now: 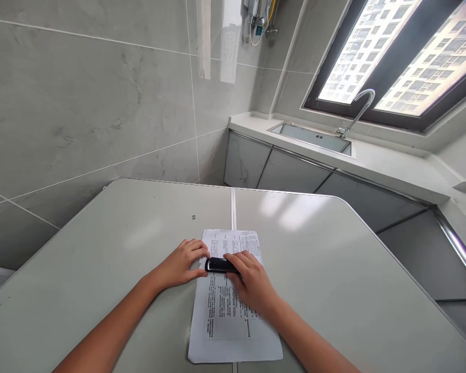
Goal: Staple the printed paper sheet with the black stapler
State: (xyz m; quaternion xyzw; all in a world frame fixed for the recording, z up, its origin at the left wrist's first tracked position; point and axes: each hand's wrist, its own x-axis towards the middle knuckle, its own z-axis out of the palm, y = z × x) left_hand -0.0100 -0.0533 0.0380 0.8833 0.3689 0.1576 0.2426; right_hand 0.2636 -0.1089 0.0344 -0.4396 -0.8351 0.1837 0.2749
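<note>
A black stapler-like tool [219,265] lies crosswise over printed white sheets [233,331]. My right hand [252,280] is wrapped round the tool's right end, hiding that part. At the tool's left end is my left hand [186,263], its thumb and fingers apart around the tip, by the left edge of the paper. Whether those fingertips touch the tool is hard to tell. Beyond the sheets, two small dark marks or bits [194,217] show on the table.
The pale table [139,248] has a seam down its middle and angled far corners. Grey tiled wall [81,103] stands at the left. Behind to the right are a white counter [396,160], a sink [312,137], a faucet [359,111] and windows.
</note>
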